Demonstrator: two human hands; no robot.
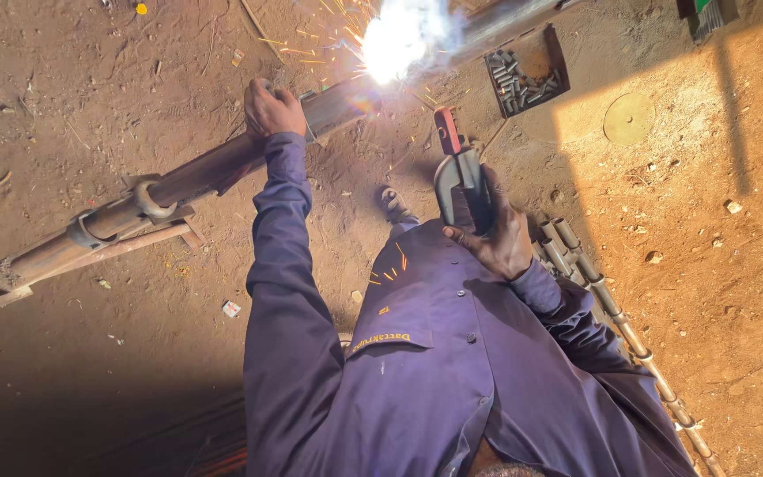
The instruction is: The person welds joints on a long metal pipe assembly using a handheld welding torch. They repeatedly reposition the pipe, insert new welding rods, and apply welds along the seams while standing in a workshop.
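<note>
Head view, looking down: the left hand (273,108) sits in the upper middle of the frame, its grip closed over the top of a long steel bar (214,168) that runs from the lower left edge up toward the top centre, where a white welding arc (396,37) throws sparks. The bar looks heavy, stiff and rough with rust, and likely hot near the arc, so the sound place to hold it is well back from the glare, about where the hand now rests. A curved metal ring (154,201) wraps the bar further down to the left, above a thinner rail (90,256) on the dirt floor (90,371). The right hand (496,234), centre right, has its grip closed on the handle of a red-tipped electrode holder (457,172), which points up toward the arc. At upper right lies an open metal box of short rods (523,78) and a flat round disc (629,118); a row of short pipe pieces (611,305) trails to the lower right
</note>
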